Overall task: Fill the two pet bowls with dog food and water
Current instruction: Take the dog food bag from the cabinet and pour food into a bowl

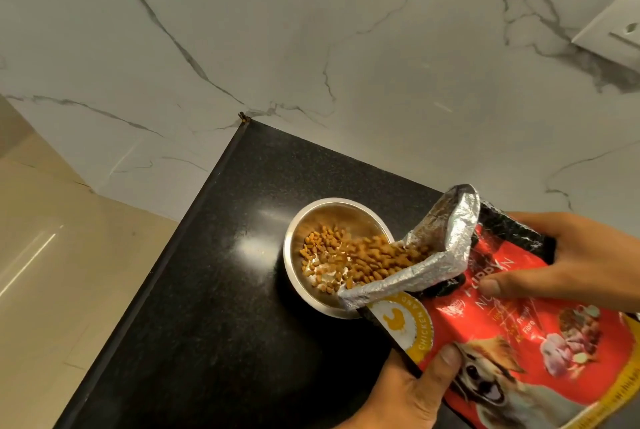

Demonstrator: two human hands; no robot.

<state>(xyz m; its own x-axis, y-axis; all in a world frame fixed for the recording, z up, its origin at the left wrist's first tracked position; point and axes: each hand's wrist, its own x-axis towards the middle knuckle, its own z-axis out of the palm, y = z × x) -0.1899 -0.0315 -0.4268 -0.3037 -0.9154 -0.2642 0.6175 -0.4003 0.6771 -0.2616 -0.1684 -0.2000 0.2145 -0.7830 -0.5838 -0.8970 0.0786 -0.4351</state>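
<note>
While kibble (360,257) spills from foil mouth, red dog food bag (502,317) lies tilted, long axis running lower right to upper left, mouth over steel bowl (304,276) rim. Bowl sits on black table (214,290), partly filled. Left hand (408,394) grip clamped on bag's lower edge, nearer bowl; right hand (571,255) grip clamped on upper edge. Second bowl not in view.

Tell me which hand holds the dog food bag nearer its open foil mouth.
The right hand, gripping the upper edge of the dog food bag just behind the foil mouth. The left hand holds the lower edge, farther back from the steel bowl.
</note>
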